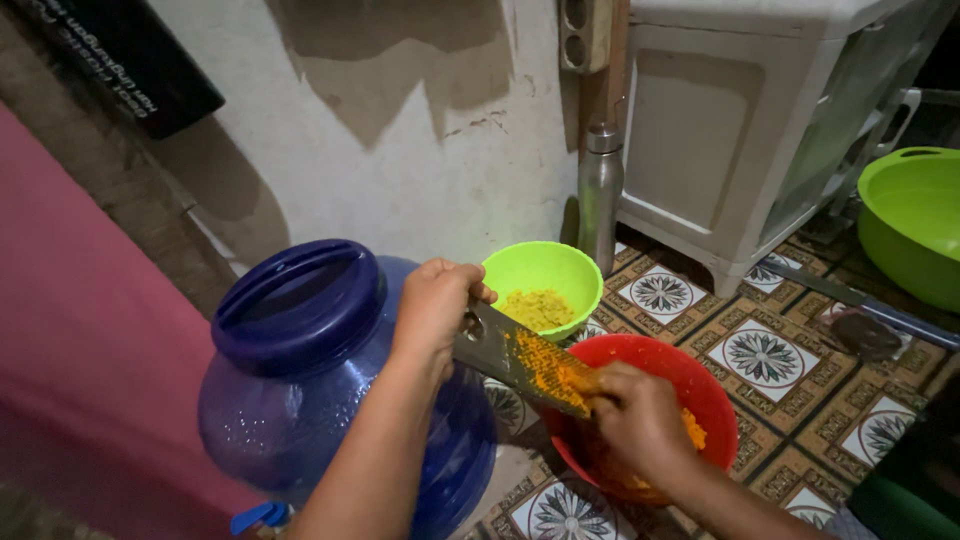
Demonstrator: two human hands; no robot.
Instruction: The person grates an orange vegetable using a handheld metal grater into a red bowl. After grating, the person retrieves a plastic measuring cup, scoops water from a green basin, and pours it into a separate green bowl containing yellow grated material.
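Observation:
My left hand (437, 305) grips the top end of a flat metal grater (510, 358) that slants down to the right over a red bowl (700, 385). Orange-yellow shreds coat the grater's lower half. My right hand (640, 420) presses a small piece of orange root against the lower part of the grater; the piece is mostly hidden by my fingers. Grated orange pulp lies in the red bowl beside that hand. A small green bowl (545, 270) with yellow grated pulp stands just behind the grater.
A large blue water jug (300, 340) stands under my left forearm. A steel bottle (600, 195) leans by the wall next to a white plastic cabinet (730, 130). A big green basin (915, 225) sits at right on the patterned tile floor (770, 350).

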